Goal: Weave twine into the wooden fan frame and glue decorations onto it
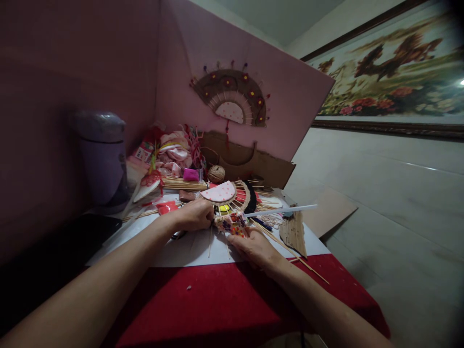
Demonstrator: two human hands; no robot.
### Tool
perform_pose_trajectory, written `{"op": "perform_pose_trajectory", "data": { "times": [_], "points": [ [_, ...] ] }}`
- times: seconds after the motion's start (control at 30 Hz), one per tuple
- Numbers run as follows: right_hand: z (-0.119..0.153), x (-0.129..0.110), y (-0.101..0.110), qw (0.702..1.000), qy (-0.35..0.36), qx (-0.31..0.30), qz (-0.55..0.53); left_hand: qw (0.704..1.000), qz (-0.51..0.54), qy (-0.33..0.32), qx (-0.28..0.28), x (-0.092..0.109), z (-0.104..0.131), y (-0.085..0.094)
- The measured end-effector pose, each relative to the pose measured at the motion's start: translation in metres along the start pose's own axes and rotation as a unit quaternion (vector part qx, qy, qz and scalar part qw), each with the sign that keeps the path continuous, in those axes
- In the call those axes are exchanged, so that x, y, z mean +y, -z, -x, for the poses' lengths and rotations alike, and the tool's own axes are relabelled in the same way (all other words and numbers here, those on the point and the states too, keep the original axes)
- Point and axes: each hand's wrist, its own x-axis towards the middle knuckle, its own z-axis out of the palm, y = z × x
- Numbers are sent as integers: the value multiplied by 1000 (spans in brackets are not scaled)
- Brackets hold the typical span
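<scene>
My left hand [197, 214] is closed in a fist at the left edge of a half-made fan; what it grips, if anything, is hidden. My right hand [255, 245] pinches a colourful floral-patterned piece [232, 223] from below, thumb on top. Just above lies the fan's polka-dotted half-circle [219, 192], with thin sticks spreading out from it. Along its right side run a tan cord band and a black band [250, 197]. A long white stick [282, 210] juts rightward from behind the floral piece; its left end is hidden.
A finished fan [232, 96] hangs on the pink board. Behind my hands are a twine ball [216, 173], a bamboo stick bundle [181, 183] and pink cloth [177, 152]. Torn cardboard [294, 234] and loose sticks lie right. A lidded bin [101, 159] stands left. Red cloth [217, 304] covers the front.
</scene>
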Motion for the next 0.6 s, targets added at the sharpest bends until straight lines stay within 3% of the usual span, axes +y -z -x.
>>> {"op": "perform_pose_trajectory", "data": {
  "times": [0.6],
  "points": [
    [-1,5,2,1000,3,-8,15,1000,-15,-4,-4,1,0,1]
  ]
}}
